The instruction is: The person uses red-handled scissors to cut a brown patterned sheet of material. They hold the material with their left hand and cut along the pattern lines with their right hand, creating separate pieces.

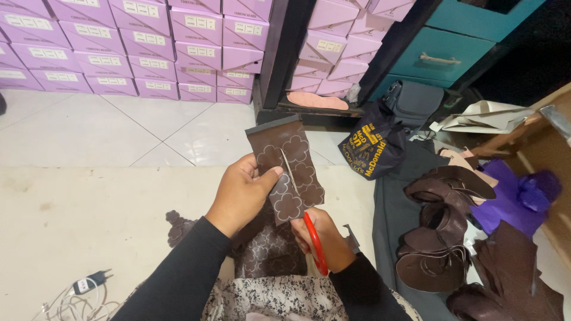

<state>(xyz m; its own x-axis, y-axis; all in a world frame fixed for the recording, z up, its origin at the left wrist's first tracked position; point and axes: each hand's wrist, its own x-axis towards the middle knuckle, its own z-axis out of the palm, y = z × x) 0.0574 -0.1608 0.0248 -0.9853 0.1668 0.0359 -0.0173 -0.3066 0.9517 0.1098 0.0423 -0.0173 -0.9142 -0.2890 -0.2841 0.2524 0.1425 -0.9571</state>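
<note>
Centrally, brown patterned leather piece [287,168] was gripped at frame centre by left hand [242,193], thumb pressed on it, red-handled scissors [309,223] were clasped by right hand [324,238] just below, blades set into the piece, brown leather cutouts [443,238] were piled lower right, lilac boxes [137,47] were stacked upper left.

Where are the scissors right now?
In the head view, just below centre: the right hand grips the red-handled scissors, whose blades run up into the brown patterned sheet held by the left hand.

left hand [241,193] – holds brown sheet [287,169] | right hand [324,238] – red-handled scissors [315,242] cutting
</note>
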